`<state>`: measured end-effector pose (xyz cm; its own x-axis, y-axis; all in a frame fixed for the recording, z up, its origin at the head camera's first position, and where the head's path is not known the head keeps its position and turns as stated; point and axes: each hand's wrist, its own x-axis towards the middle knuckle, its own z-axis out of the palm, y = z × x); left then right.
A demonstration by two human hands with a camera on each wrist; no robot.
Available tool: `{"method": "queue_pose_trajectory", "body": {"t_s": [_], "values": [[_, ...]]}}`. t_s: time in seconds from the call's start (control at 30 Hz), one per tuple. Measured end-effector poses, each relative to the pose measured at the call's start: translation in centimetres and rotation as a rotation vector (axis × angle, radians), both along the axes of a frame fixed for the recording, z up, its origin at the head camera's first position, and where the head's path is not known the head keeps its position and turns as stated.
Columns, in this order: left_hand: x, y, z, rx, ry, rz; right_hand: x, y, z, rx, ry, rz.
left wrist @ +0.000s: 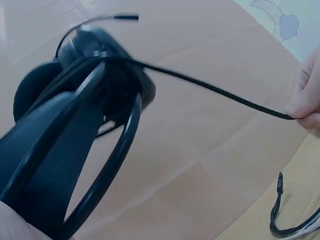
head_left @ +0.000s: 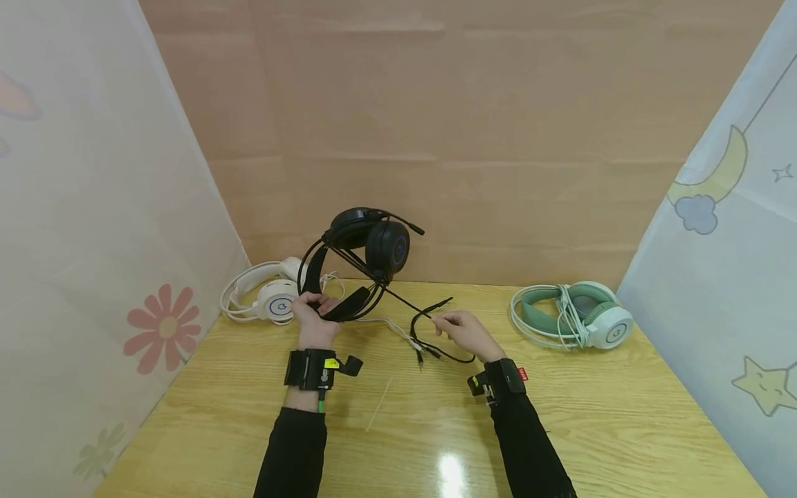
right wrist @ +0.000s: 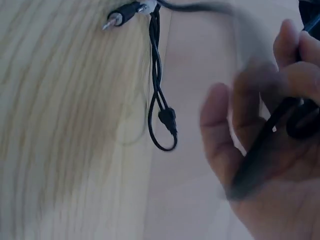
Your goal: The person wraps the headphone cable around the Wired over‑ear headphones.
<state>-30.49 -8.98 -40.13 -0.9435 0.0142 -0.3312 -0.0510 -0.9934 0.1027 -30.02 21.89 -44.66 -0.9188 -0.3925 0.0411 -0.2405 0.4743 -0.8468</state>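
My left hand (head_left: 316, 323) grips a black headset (head_left: 387, 247) by its headband and holds it up over the table, ear cups uppermost and the thin microphone boom pointing right. Black cable (left wrist: 215, 90) is wound around the headset near the ear cups, and one length runs taut to the right. My right hand (head_left: 468, 333) pinches that length between thumb and fingertips. Past the pinch, the loose cable crosses the right palm, seen in the right wrist view, and its end with plugs (right wrist: 120, 17) hangs near the tabletop.
White headphones (head_left: 277, 297) lie at the back left, partly behind the left hand, with a white cable (head_left: 395, 328) trailing toward the middle. Green and white headphones (head_left: 575, 315) with a bundled cable lie at the back right. A brown paper wall (head_left: 461, 173) closes off the wooden table's (head_left: 436, 429) rear.
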Motion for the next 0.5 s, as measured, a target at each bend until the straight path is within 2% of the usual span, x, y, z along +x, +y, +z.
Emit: {"method": "queue_pose_trajectory", "body": {"t_s": [0.13,0.23,0.37,0.5], "values": [[0.1,-0.1,-0.1,-0.009,0.081,-0.069,-1.2,0.0,-0.1,-0.035,-0.075,0.044],[0.1,-0.3,-0.2,0.007,0.126,-0.116,-2.6,0.4,0.2,0.018,-0.064,0.104],[0.0,-0.6,-0.4,0.033,0.182,-0.185,-4.3,0.8,0.8,0.150,-0.024,0.105],[-0.1,-0.8,-0.8,0.002,0.309,-0.298,-5.9,0.5,1.4,0.300,0.012,0.118]]}}
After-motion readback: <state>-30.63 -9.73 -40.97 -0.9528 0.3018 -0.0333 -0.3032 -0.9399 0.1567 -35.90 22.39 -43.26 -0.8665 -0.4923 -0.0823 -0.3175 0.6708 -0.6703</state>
